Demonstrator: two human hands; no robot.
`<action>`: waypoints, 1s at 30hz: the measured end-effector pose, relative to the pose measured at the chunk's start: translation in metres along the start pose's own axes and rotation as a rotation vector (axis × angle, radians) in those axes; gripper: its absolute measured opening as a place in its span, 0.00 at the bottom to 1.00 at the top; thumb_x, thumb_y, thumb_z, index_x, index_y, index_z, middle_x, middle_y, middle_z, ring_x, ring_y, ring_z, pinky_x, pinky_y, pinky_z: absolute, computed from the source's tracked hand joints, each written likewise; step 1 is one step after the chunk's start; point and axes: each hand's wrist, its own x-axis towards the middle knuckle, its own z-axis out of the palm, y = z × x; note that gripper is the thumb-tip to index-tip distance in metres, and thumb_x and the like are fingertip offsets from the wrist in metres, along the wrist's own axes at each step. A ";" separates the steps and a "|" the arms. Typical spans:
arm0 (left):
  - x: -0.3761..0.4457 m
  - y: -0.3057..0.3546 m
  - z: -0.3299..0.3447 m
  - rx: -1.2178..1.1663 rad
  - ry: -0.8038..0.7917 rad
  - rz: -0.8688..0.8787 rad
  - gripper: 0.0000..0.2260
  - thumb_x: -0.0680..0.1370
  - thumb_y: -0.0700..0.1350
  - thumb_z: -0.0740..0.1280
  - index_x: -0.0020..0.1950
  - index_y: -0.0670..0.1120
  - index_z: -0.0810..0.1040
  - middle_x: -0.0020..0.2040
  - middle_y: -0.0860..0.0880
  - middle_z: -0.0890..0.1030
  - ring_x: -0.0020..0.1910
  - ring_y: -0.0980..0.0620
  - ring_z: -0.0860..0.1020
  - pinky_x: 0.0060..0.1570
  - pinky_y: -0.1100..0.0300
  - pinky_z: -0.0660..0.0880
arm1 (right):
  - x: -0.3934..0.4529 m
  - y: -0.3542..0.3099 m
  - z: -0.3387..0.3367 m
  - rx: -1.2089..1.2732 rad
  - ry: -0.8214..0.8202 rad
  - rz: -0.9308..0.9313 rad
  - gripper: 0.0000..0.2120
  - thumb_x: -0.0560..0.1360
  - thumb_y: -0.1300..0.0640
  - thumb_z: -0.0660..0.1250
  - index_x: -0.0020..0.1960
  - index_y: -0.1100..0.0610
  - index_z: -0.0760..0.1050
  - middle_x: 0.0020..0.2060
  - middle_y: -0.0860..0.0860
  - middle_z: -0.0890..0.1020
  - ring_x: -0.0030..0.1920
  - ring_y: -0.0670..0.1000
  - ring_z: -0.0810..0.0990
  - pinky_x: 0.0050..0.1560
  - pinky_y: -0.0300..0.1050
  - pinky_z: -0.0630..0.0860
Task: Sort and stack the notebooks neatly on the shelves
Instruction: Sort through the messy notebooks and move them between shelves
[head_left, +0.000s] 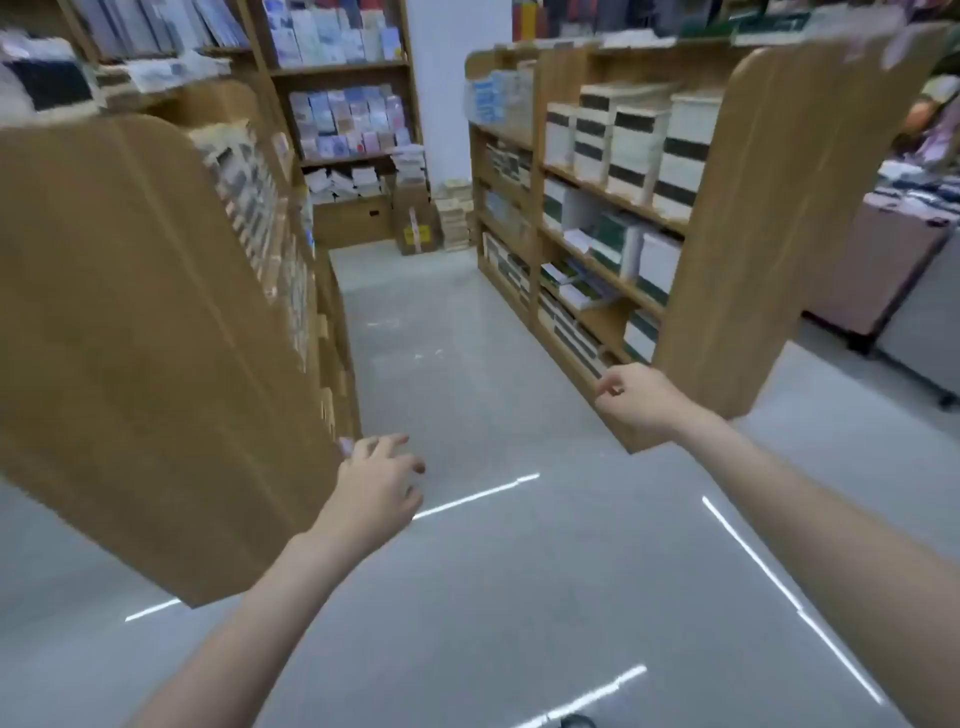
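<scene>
Approach step, by my judgement: the person stands at the aisle mouth, nothing in hand. Left hand (376, 475) fingers spread and released, beside the left shelf unit's end panel (145, 338). Right hand (636, 397) loosely curled, empty, at the right shelf unit (779, 234). Notebooks (631, 150) sit stacked on its shelves. Next: walk in, reach a stack. Cardboard boxes (415, 223) crowd the far floor (457, 389).

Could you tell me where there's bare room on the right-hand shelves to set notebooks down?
On the right shelf unit, bare wood shows beside the slumped green-and-white notebooks on a lower shelf. The top shelf is packed with white stacks. The aisle floor between both units is open.
</scene>
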 end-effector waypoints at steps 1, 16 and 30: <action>0.019 -0.004 0.008 0.000 -0.020 0.001 0.15 0.77 0.46 0.60 0.62 0.48 0.76 0.72 0.48 0.64 0.71 0.44 0.59 0.68 0.51 0.61 | 0.018 0.003 0.003 -0.035 -0.009 -0.002 0.15 0.77 0.58 0.62 0.62 0.61 0.75 0.62 0.57 0.76 0.62 0.55 0.73 0.55 0.41 0.69; 0.433 -0.087 0.010 -0.057 -0.170 0.072 0.13 0.79 0.44 0.60 0.62 0.44 0.75 0.72 0.43 0.64 0.69 0.43 0.63 0.67 0.60 0.56 | 0.461 -0.072 0.014 0.089 -0.046 -0.175 0.16 0.76 0.52 0.65 0.61 0.57 0.74 0.69 0.58 0.64 0.69 0.56 0.66 0.64 0.45 0.64; 0.869 -0.257 -0.051 -0.251 -0.142 -0.169 0.12 0.79 0.43 0.61 0.60 0.42 0.78 0.67 0.43 0.70 0.69 0.48 0.66 0.63 0.63 0.59 | 0.912 -0.133 -0.004 -0.037 -0.042 -0.137 0.14 0.72 0.42 0.67 0.51 0.51 0.75 0.64 0.56 0.69 0.68 0.59 0.64 0.66 0.56 0.66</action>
